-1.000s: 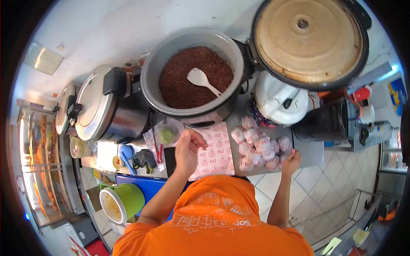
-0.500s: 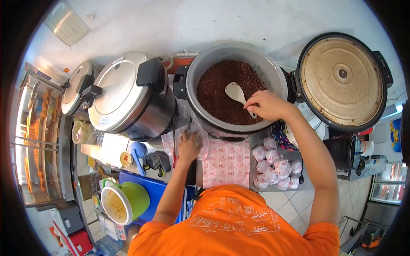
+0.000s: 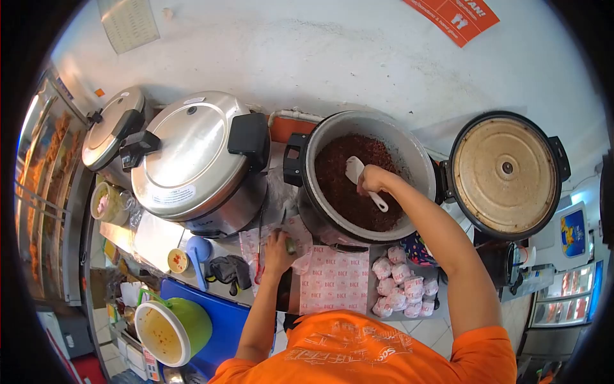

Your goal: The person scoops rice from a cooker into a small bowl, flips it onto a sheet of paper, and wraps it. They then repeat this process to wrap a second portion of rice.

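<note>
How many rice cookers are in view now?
3: a small closed cooker at far left, a large closed cooker beside it, and the open cooker holding dark rice at centre. More may be hidden beneath the arm.

The right hand (image 3: pixel 373 181) grips a white rice paddle (image 3: pixel 363 181) inside the open rice cooker (image 3: pixel 417 166). The left hand (image 3: pixel 279 248) rests on wrapping paper (image 3: pixel 336 279) beside wrapped rice balls (image 3: pixel 403 281).
</note>
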`<state>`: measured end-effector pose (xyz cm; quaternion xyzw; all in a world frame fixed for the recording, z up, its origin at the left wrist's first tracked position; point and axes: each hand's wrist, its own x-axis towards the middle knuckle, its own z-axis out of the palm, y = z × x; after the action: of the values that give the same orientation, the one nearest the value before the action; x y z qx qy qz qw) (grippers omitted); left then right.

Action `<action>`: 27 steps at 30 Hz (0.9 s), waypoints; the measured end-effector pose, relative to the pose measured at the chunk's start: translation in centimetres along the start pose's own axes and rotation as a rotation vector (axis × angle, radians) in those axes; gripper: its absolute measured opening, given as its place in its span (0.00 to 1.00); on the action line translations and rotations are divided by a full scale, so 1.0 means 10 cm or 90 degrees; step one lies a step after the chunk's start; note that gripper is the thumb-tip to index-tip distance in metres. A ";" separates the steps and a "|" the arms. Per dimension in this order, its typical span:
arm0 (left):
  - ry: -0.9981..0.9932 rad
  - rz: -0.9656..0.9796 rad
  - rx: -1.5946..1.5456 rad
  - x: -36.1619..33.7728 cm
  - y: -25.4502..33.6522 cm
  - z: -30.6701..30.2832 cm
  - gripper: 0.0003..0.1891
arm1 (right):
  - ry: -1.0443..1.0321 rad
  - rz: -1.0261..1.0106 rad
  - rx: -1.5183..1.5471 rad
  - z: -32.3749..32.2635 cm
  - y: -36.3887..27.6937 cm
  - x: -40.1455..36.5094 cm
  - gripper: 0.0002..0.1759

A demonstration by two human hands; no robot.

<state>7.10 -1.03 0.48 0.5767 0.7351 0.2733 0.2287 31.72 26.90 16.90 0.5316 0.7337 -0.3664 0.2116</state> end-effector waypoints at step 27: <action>0.078 0.040 -0.948 -0.38 2.36 -0.84 0.42 | 0.401 -0.448 0.622 0.93 -0.76 -2.05 0.26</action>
<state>19.53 -1.52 22.51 0.2741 0.3503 0.7366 0.5094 30.93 5.79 27.66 0.3769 0.6400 -0.5304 -0.4087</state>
